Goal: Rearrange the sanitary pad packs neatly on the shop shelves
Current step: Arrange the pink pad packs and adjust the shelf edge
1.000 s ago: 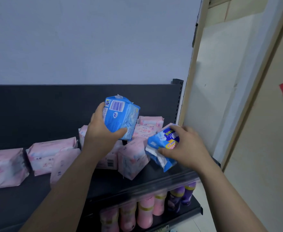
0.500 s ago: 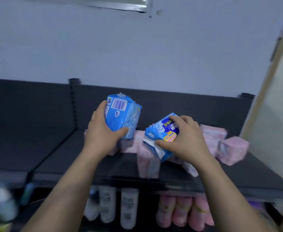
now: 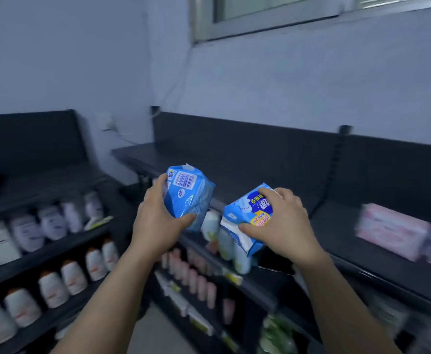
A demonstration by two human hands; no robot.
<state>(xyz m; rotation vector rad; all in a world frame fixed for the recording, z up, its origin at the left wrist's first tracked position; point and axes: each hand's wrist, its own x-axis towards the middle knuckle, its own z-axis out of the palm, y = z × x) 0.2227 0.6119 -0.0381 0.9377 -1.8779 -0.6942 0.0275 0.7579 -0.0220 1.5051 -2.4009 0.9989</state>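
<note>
Two hands, two blue packs, one pack to each. Left hand [image 3: 158, 223] curled round the left pack [image 3: 189, 198], thumb across the near lower edge, fingers behind the far side, barcode face turned up. Right hand [image 3: 283, 226] curled over the right pack [image 3: 247, 213], fingers on top of the printed face, thumb pinching the white end at the bottom. Both packs held in the air, tilted, close together but apart, above the front edge of the dark shelf [image 3: 337, 226].

Well to the right of the right hand, on that shelf: pink packs [image 3: 393, 231], at least two, too smeared to count further. Just below and between the hands: a few pale bottles [image 3: 224, 244], blurred. Left of the left hand and lower: three rows of white bottles [image 3: 74, 274] on a second rack, several to a row, exact count lost in blur. High above the right hand: one window [image 3: 286, 14].

Against half a second ago: same grips, same tilt of both packs, much the same gap between them. Pink packs then right behind the hands and just right of the right hand, now well off to its right. Second rack then only a blurred corner at the lower left, now in open view left of the left hand. Window then a sliver at the top edge, now plainly seen.
</note>
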